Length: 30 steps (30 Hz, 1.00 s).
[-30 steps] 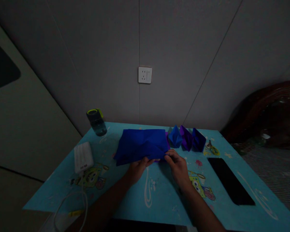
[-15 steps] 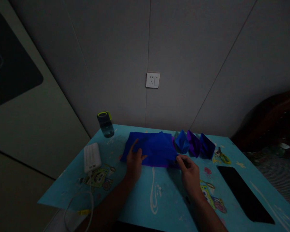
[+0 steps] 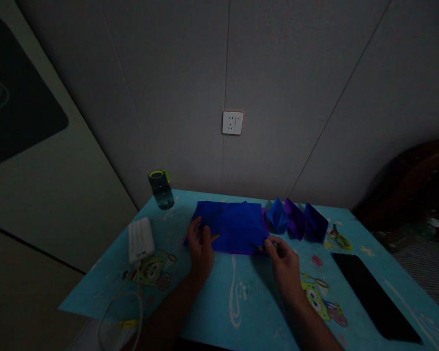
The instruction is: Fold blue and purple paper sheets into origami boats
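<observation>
A blue sheet of paper (image 3: 230,224) lies on the table, with purple paper (image 3: 266,222) showing along its right and front edges. My left hand (image 3: 202,248) is over the sheet's left front part, fingers apart and holding nothing. At the front right corner, my right hand (image 3: 285,265) is closed, thumb and fingers pinching the blue paper's edge. A small glint shows by its fingers; I cannot tell what it is. Behind that hand stand folded paper pieces: a lighter blue one (image 3: 277,217), a purple one (image 3: 295,219) and a dark blue one (image 3: 315,223).
On the left are a water bottle (image 3: 161,190) and a white power bank (image 3: 141,240) with a cable (image 3: 140,302). A dark flat slab (image 3: 375,297) lies on the right of the patterned blue tabletop (image 3: 256,302). The wall has a socket (image 3: 233,122).
My left hand has drawn back slightly toward the sheet's left front edge, its fingers less extended over the paper. My right hand stays at the front right corner. The view has shifted slightly.
</observation>
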Tool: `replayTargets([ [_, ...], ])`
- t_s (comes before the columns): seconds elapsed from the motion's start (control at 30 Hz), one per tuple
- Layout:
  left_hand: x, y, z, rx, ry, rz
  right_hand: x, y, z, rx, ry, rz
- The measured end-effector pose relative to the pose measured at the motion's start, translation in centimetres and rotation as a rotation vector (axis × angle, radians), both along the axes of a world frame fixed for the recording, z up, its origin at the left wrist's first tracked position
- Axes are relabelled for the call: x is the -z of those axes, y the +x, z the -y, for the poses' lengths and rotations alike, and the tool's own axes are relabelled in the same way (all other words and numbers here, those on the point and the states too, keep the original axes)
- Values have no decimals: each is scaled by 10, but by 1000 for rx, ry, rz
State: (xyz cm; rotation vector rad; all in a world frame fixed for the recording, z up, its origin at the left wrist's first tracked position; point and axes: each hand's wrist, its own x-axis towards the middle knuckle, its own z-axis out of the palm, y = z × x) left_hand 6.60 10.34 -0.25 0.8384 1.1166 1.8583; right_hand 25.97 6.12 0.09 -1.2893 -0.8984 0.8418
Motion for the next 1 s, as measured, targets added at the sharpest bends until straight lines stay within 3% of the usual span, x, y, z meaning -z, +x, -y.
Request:
replayTargets([
  [0.1,5,-3,-2,-43,55,-46,-1,-1,0,-16,-18,-51],
  [0.3,3,-9,-1,6,60,-203,2,0,-2,-20,-10,-116],
  [0.53,-6,-6,2,89,-23,-209,6,5,-1,66,56,-88],
  [0.77,1,-3,0,220,7,-314,10,15,-5,204,82,-78],
  [1.0,1,-6,1,105,139,-439,4,12,-3,251,133,-36],
])
